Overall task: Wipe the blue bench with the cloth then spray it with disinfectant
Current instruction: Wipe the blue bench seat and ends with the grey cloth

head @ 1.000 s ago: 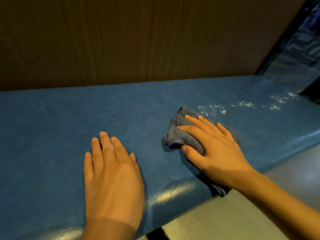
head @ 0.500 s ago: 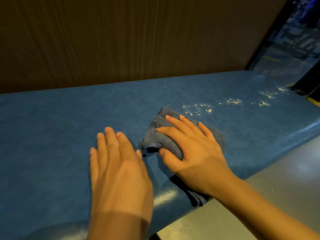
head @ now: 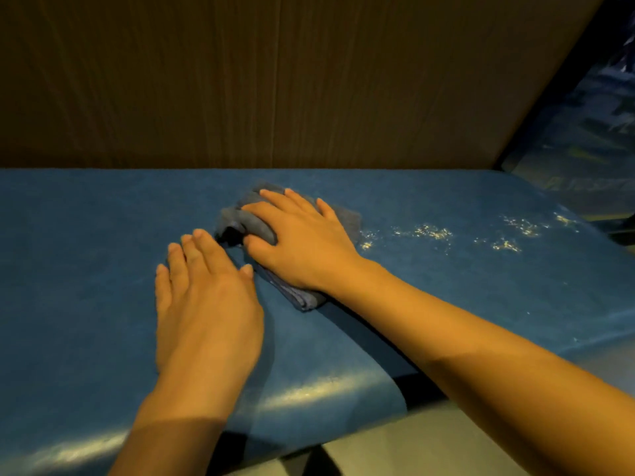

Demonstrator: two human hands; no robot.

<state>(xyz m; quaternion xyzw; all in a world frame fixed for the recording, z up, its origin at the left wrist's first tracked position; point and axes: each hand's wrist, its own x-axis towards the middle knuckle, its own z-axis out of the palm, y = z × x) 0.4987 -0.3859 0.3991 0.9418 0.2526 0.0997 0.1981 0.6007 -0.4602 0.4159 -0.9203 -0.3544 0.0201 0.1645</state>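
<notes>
1. My right hand [head: 302, 242] lies palm down on the grey-blue cloth [head: 254, 223], fingers spread over the top and thumb tucked against its near fold, so the cloth is pinned flat to the blue bench [head: 86, 269] rather than lifted.
2. The cloth sits near the middle of the bench, with one corner [head: 305, 300] poking out under my wrist at about 6 o'clock from my palm.
3. My left hand [head: 202, 297] rests open and flat on the bench at roughly 8 o'clock from the cloth, holding nothing; its fingertips [head: 199, 235] are just beside the cloth's dark fold, and I cannot tell whether they touch it.
4. At 3 o'clock from the cloth a trail of pale crumbs [head: 433, 231] runs toward the far end of the bench, starting just beside the cloth's edge.
5. I judge the wiping to be under way and unfinished: the surface at 9 o'clock looks clean, but those specks are still there.
6. No disinfectant bottle is in view, so the spraying looks not yet begun.
7. Behind the bench at 12 o'clock stands a brown wood-grain wall [head: 240, 80].
</notes>
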